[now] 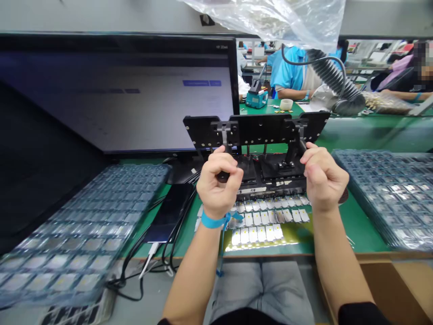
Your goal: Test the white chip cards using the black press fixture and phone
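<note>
A black test fixture [260, 131] with two toggle clamps stands in front of me, its upper plates tilted up. My left hand [219, 183] is curled round the handle of the left clamp [224, 133]; the dark handle end shows between thumb and fingers. On the other side, my right hand [323, 178] is closed on the black lever of the right clamp [302, 143], though the palm side is partly hidden. Between my forearms, rows of small white rectangular parts [257, 234] with yellow dots lie on a yellow-green sheet [297, 232]. A blue strap [213, 221] circles my left wrist.
A large monitor [162, 104] stands behind at left. Clear plastic trays are stacked left [84, 225] and right [389, 194]. A black phone [171, 212] lies among cables. A plastic bag [280, 18] hangs above a ribbed hose [334, 76]. Co-workers sit across the bench.
</note>
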The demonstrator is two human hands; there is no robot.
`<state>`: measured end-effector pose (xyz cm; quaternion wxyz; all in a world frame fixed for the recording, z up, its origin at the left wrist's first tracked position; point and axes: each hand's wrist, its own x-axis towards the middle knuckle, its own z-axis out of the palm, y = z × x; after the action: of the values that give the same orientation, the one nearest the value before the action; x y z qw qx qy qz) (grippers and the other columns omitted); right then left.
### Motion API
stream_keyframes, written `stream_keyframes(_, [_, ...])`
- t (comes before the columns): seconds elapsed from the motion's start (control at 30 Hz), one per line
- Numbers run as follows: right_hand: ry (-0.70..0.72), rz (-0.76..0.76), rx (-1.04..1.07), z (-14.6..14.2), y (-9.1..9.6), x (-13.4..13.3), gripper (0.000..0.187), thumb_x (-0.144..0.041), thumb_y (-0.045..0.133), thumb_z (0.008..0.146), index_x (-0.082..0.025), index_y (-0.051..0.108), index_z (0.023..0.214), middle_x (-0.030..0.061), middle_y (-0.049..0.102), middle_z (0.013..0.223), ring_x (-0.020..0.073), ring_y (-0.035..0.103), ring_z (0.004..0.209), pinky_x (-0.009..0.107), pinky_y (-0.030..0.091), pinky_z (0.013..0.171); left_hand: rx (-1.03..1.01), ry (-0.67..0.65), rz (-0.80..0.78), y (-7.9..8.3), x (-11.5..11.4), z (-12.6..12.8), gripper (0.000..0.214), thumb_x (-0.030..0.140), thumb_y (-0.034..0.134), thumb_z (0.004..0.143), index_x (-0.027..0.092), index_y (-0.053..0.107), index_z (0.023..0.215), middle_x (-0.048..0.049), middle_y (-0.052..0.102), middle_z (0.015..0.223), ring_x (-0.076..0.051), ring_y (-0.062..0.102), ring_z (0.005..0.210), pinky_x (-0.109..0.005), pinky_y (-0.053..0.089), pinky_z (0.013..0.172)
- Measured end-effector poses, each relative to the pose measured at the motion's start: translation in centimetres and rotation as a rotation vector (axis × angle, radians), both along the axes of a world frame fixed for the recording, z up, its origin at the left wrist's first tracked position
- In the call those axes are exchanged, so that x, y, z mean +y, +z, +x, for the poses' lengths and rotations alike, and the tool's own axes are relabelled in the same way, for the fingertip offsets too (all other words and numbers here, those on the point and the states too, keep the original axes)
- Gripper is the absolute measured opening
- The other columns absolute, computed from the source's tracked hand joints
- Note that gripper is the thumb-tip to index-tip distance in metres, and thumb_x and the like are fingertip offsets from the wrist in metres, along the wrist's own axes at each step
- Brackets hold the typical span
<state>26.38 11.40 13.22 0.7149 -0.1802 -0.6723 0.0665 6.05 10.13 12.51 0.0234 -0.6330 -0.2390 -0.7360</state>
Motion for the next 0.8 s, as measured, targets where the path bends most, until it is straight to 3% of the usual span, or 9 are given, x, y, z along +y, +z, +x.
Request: stream_keyframes(0.8, [-0.039,-0.052,0.002,0.49,-0.74,0.24,0.035,-0.022,0.057,0.089,-0.020,0.044,0.057,-0.0030,0.045,0.061,0.0140,0.056,0.073,0.048,0.049,0.104,-0.032,-0.046,-0.046,-0.69,0.21,-0.28,0.015,0.022,0.060,0.091,0.024,0.047,0.084,0.0070,0.049,0.064,-0.013,0.061,0.074,-0.054,0.047,0.110])
